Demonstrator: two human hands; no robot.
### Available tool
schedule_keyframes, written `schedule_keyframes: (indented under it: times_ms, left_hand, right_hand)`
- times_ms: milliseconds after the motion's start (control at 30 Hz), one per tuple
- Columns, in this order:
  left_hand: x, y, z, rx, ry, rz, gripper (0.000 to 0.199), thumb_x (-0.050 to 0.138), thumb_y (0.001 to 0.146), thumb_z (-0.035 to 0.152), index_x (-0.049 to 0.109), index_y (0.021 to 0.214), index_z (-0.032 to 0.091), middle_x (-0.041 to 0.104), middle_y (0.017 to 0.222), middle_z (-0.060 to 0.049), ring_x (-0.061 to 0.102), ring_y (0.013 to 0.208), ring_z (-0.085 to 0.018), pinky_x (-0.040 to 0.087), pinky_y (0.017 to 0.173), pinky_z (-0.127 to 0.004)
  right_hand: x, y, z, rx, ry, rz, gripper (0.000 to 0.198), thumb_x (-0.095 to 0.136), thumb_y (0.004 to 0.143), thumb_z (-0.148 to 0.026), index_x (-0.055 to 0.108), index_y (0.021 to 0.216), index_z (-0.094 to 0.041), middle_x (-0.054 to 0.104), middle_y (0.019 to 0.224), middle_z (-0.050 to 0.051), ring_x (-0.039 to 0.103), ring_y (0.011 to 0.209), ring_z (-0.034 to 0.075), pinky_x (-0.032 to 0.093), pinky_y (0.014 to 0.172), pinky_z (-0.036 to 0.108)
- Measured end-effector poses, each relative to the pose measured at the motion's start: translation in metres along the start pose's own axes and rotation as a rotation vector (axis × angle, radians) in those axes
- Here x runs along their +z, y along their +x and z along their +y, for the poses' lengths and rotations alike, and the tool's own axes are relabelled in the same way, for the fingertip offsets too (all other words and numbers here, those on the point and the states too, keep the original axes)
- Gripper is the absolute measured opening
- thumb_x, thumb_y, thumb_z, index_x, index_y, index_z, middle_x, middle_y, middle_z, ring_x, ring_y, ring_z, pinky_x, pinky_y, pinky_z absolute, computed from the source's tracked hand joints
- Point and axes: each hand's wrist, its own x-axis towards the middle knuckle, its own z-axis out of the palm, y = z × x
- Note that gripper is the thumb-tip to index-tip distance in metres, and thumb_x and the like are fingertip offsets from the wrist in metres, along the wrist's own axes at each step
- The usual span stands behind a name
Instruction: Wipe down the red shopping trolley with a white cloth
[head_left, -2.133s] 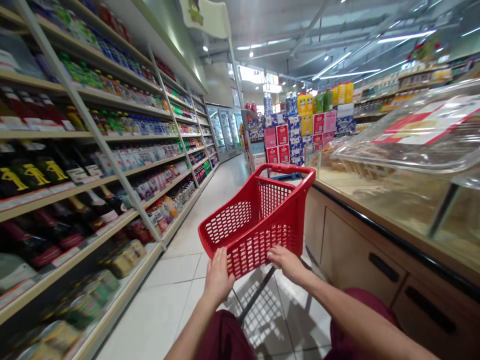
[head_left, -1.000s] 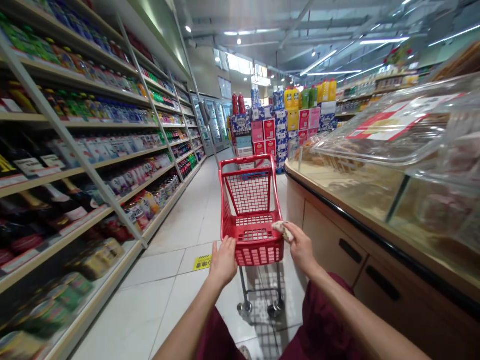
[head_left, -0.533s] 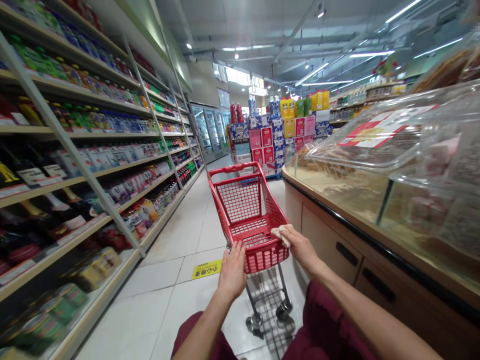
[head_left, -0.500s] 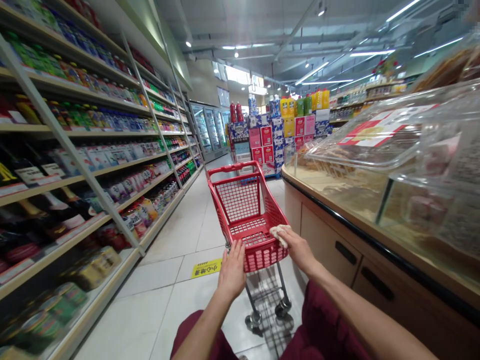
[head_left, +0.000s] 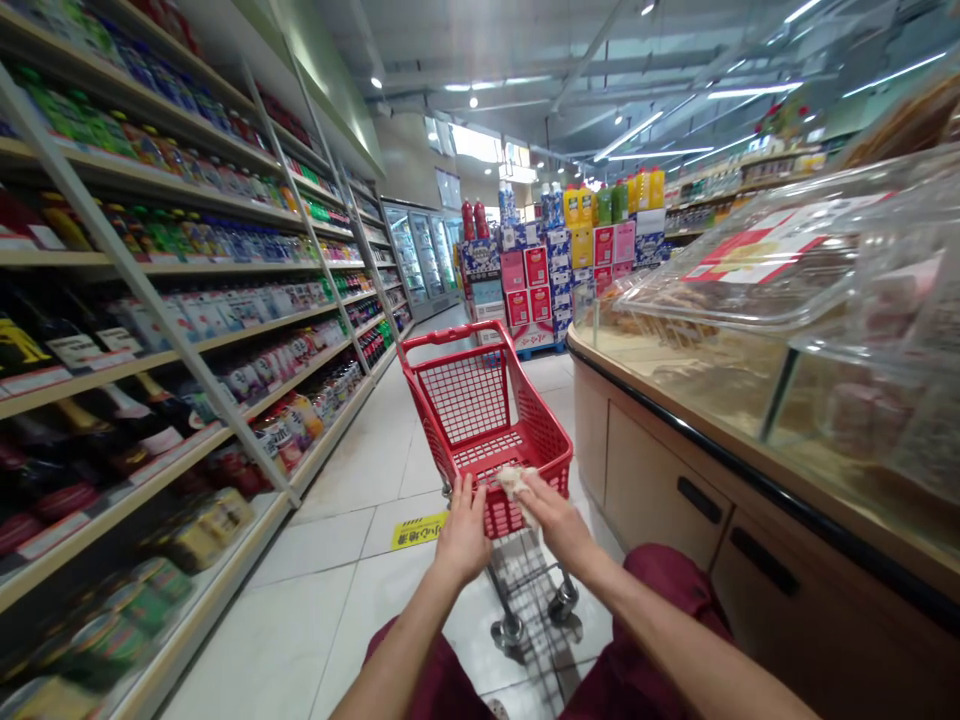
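Note:
A red plastic shopping cart (head_left: pixel 541 428) stands in front of me, its basket end towards me and its handle at the far end. My left hand (head_left: pixel 463 535) lies on the left part of the basket's near rim with the fingers stretched out. In my right hand (head_left: pixel 559 522) is a crumpled off-white cloth (head_left: pixel 514 482). That hand is closed on the cloth and presses it against the near rim, around its middle. The cloth partly covers the rim there, and the fingertips beneath it are hidden.
Shelves of bottles and cans (head_left: pixel 247 265) run along the left. A wooden counter (head_left: pixel 645 440) with packaged food under clear lids borders the right. Stacked drink boxes (head_left: pixel 536 268) stand ahead. A yellow sign (head_left: pixel 418 531) lies on the tiled floor.
My right hand has moved the cloth leftward along the near rim, from the right corner to the middle. My left hand stays on the rim. The view has shifted slightly.

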Motion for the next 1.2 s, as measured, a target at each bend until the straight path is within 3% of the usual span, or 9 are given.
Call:
schedule_keyframes:
  times_ms: [100,167,233,367,567,767,1000,1133,1200]
  left_hand:
    - [-0.005,-0.002,-0.001,0.001,0.007,-0.040,0.072,0.044,0.062,0.007,0.026,0.130,0.014,0.007,0.144,-0.009,-0.001,0.131,-0.021,0.027,0.102,-0.033]
    - [-0.007,-0.004,-0.002,-0.011,0.021,-0.060,0.072,0.043,0.062,0.005,0.025,0.131,0.014,0.007,0.144,-0.009,0.000,0.131,-0.021,0.028,0.101,-0.034]
    - [-0.006,-0.006,-0.002,-0.017,0.028,-0.066,0.073,0.042,0.061,0.003,0.024,0.131,0.014,0.006,0.144,-0.009,0.000,0.131,-0.021,0.028,0.101,-0.034]
    - [-0.004,-0.009,0.000,-0.020,0.016,-0.041,0.073,0.042,0.061,0.003,0.024,0.131,0.013,0.005,0.144,-0.010,-0.004,0.131,-0.021,0.027,0.102,-0.035]
    - [-0.006,-0.010,0.001,-0.059,0.033,-0.052,0.074,0.040,0.059,-0.001,0.026,0.130,0.015,0.009,0.144,-0.008,-0.001,0.131,-0.020,0.026,0.103,-0.033]
    - [-0.002,-0.012,-0.002,-0.083,0.054,0.015,0.075,0.041,0.059,0.000,0.026,0.131,0.014,0.010,0.144,-0.008,0.000,0.131,-0.019,0.025,0.103,-0.033]
    - [0.003,-0.015,-0.003,-0.056,0.082,0.026,0.075,0.040,0.058,-0.001,0.027,0.130,0.012,0.012,0.144,-0.009,0.001,0.131,-0.019,0.021,0.105,-0.031]
    - [0.006,-0.015,-0.002,-0.058,0.083,0.062,0.074,0.041,0.058,0.000,0.027,0.130,0.011,0.011,0.144,-0.011,0.000,0.131,-0.021,0.022,0.104,-0.033]
    - [0.006,-0.016,0.000,-0.064,0.076,0.066,0.074,0.041,0.058,0.001,0.027,0.130,0.011,0.011,0.144,-0.012,0.001,0.131,-0.022,0.023,0.104,-0.034]
  right_hand:
    - [0.036,-0.025,-0.032,-0.090,0.037,-0.095,0.032,0.045,0.080,-0.009,0.058,0.107,-0.020,0.056,0.116,0.008,0.047,0.112,0.019,0.043,0.092,0.032]
    - [0.045,-0.036,-0.039,-0.086,0.044,-0.135,0.029,0.045,0.080,-0.010,0.060,0.103,-0.021,0.061,0.108,0.006,0.054,0.103,0.018,0.047,0.085,0.029]
    - [0.036,-0.037,-0.033,-0.081,0.054,-0.109,0.029,0.043,0.081,-0.012,0.059,0.103,-0.023,0.062,0.108,0.004,0.055,0.102,0.017,0.049,0.083,0.029]
    - [0.002,-0.016,-0.009,-0.049,0.067,0.058,0.031,0.043,0.083,-0.015,0.056,0.110,-0.020,0.049,0.124,0.009,0.040,0.118,0.019,0.038,0.096,0.038]
    - [-0.009,-0.022,0.006,-0.097,0.035,-0.075,0.025,0.045,0.083,-0.017,0.061,0.100,-0.026,0.062,0.106,0.002,0.054,0.103,0.016,0.048,0.085,0.029]
    - [-0.026,-0.022,0.029,0.038,-0.006,0.130,0.030,0.041,0.083,-0.015,0.058,0.107,-0.022,0.050,0.123,0.006,0.040,0.118,0.019,0.038,0.097,0.038]
    - [-0.009,-0.055,0.037,0.185,-0.004,-0.133,0.031,0.038,0.082,-0.014,0.062,0.097,-0.027,0.062,0.104,0.001,0.057,0.099,0.018,0.049,0.080,0.030]
    - [-0.021,-0.035,0.043,0.178,0.000,0.126,0.036,0.036,0.082,-0.013,0.056,0.110,-0.024,0.050,0.123,0.003,0.044,0.115,0.019,0.040,0.093,0.036]
    - [-0.024,-0.026,0.044,0.202,-0.017,0.149,0.038,0.035,0.081,-0.011,0.054,0.112,-0.022,0.048,0.125,0.006,0.041,0.117,0.020,0.038,0.095,0.038]
